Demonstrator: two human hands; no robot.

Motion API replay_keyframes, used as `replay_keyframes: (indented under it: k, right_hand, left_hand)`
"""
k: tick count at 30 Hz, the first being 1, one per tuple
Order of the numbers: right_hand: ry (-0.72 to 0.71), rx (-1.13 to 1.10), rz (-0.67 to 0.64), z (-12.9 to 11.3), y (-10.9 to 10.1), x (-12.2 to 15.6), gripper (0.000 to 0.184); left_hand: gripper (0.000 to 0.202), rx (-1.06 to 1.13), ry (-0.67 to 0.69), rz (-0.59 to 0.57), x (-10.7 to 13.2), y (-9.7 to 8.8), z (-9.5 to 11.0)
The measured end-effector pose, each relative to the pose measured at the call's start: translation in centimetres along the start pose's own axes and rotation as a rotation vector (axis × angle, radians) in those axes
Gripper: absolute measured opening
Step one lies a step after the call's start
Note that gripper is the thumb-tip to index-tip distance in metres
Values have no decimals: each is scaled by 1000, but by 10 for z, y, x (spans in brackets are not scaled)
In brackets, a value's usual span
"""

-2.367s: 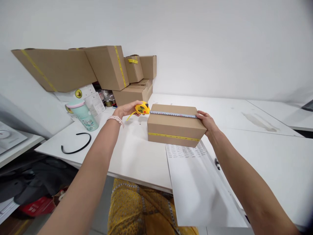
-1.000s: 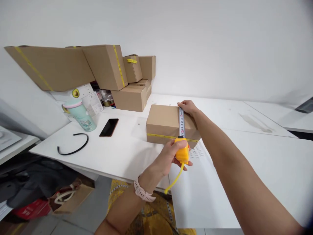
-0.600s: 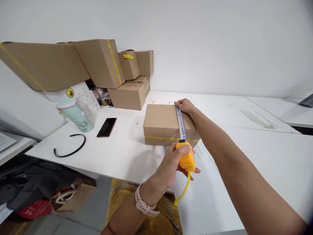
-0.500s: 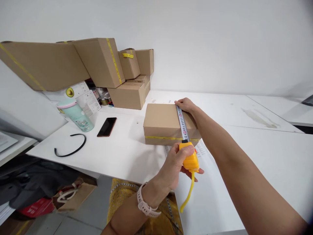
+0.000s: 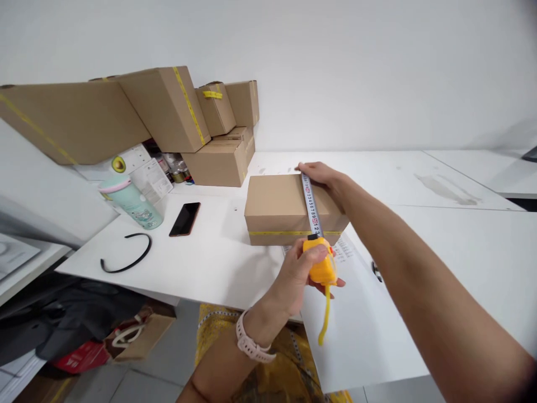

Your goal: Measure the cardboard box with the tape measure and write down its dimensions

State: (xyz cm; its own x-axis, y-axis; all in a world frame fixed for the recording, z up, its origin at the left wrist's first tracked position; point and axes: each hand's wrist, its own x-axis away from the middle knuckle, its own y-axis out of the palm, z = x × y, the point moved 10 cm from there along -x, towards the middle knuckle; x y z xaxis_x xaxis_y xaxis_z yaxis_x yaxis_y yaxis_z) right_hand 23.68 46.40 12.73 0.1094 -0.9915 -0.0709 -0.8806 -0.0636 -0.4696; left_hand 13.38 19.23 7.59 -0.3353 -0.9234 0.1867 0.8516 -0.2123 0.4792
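Observation:
A closed cardboard box [image 5: 274, 196] with yellow tape round its side lies on the white table in front of me. My left hand [image 5: 302, 268] is closed round a yellow tape measure [image 5: 321, 263], just in front of the box's near side. Its blade [image 5: 310, 204] stretches away across the top of the box, and a yellow strap hangs from the case. At the box's far edge, my right hand [image 5: 316, 170] pinches the end of the blade. That forearm covers the box's right part. On my left wrist is a pink watch [image 5: 251, 338].
Cardboard boxes [image 5: 163, 112] are stacked at the back left against the wall. Nearer stand a mint tumbler [image 5: 136, 204], a phone [image 5: 184, 219] and a black headband [image 5: 130, 263]. A printed paper [image 5: 346, 252] lies partly under the box.
The camera view has shifted slightly. My left hand with the tape measure appears a little higher in view; both hands keep their hold on the tape measure.

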Motion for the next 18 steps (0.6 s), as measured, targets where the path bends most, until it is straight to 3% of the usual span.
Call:
replay_keyframes:
  k: [3,6,8,10,12,14,18]
  right_hand:
    - [-70,-173,196,-13,-48,7,50]
    - [-84,-220,413,5,-96,48,56]
    - [-64,-158,381,25,-98,82,61]
    - [-39,-125,234,43,-79,114,66]
    - [-31,-129,130,49,-59,140,66]
    - [-45,-126,117,41,-51,152,58]
    - [-102,-39,219,3,-68,141,45]
  left_hand:
    - [55,-86,183,99,20,-37,23]
    - [61,-222,402,320,45,-98,45]
    - [62,-276,447,444,52,-135,48]
    - [60,-277,402,471,46,-158,44]
    - [58,-268,339,420,33,-164,42]
    - [58,-267,324,360,23,-159,51]
    - [59,-295,401,301,12,-143,95]
